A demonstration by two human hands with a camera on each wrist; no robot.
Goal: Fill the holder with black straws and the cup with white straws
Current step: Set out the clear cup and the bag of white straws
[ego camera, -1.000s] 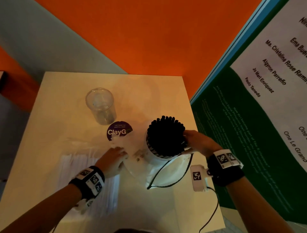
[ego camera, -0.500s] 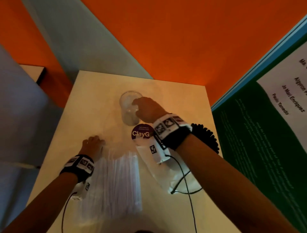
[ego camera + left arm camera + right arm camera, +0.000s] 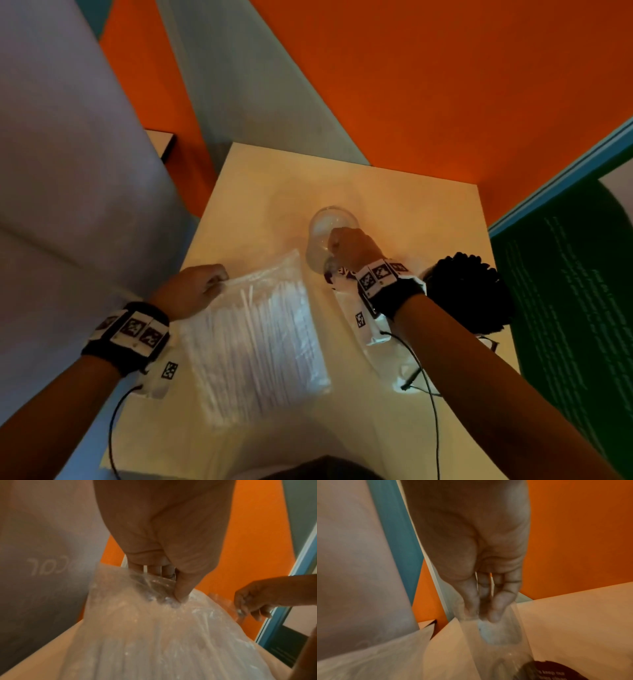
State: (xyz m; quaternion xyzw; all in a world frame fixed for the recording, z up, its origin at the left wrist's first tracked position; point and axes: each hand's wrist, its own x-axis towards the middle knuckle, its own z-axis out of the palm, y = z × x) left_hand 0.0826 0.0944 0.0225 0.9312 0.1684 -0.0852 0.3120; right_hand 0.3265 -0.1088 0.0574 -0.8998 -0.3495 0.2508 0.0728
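Observation:
A clear plastic bag of white straws (image 3: 260,342) lies on the table's left half. My left hand (image 3: 202,287) pinches the bag's far left corner (image 3: 164,589). The clear plastic cup (image 3: 325,236) stands at mid-table, and my right hand (image 3: 352,246) grips its rim, fingers over the edge (image 3: 488,609). A holder packed with black straws (image 3: 469,291) stands at the right, behind my right forearm. The cup (image 3: 501,639) looks empty.
The cream table (image 3: 411,212) is small, with edges close on all sides. An empty clear bag with a dark round label (image 3: 346,284) lies under my right wrist. An orange wall is beyond, a green board (image 3: 565,308) at the right, a grey panel (image 3: 68,205) at the left.
My right hand left the black-straw holder, crossed to the cup and now grips its rim. My left hand moved left to the white-straw bag and pinched its corner. The view swung left.

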